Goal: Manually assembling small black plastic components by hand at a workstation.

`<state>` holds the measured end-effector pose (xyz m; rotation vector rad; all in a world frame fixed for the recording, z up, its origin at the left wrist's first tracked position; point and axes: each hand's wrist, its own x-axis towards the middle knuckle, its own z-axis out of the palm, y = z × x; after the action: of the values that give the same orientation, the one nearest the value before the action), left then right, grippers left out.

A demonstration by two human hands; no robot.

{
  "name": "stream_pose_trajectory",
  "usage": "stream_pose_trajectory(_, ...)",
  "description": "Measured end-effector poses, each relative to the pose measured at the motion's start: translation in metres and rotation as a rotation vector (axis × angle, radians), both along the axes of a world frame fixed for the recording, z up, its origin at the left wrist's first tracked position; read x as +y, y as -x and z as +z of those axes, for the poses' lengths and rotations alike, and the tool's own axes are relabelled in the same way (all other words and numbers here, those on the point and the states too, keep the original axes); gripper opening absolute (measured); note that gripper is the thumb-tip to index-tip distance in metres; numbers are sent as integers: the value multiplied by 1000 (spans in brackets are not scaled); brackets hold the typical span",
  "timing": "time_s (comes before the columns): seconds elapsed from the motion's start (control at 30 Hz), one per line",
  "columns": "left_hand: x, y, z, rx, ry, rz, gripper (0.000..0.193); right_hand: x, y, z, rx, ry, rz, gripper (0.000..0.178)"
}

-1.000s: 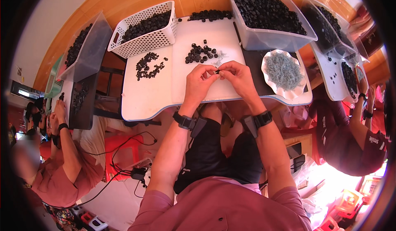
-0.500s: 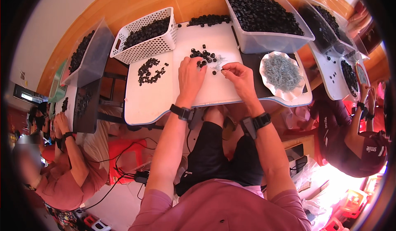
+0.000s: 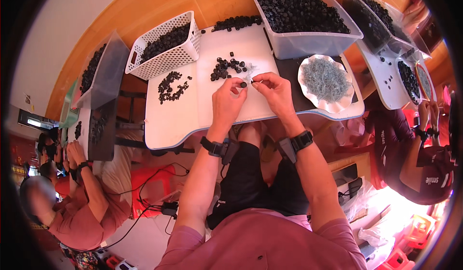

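Left hand [image 3: 226, 101] pinches a cap [image 3: 243, 84] over the desk [image 3: 166, 125]; right hand [image 3: 276, 95] pinches a dark bit [image 3: 254, 82]; likely mating step; next needs alignment.

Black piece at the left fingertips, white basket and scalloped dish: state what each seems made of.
Black piece: perhaps plastic or rubber; uniformly dark, finish too small to tell. White basket: likely matt plastic, judging by its regularly perforated walls. Scalloped dish: smooth, white; its wavy rim suits plastic or ceramic.
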<state>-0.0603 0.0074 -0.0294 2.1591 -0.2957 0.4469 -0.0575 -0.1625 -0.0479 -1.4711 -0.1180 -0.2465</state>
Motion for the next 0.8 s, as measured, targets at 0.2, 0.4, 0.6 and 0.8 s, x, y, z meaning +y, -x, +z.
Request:
stream_pose_trajectory(0.2,-3,9,-10,44,156,-19,28,2,6,6,-35,79,11,16)
stream_pose_trajectory(0.4,-1,7,-14,61,191,-24,27,5,6,7,-84,211,-9,15)
stream_pose_trajectory(0.6,-2,8,-13,36,172,-6,27,5,7,9,-93,295,-21,15)
stream_pose_trajectory(0.8,-4,8,-13,11,148,-13,29,7,7,10,-114,320,-28,15)
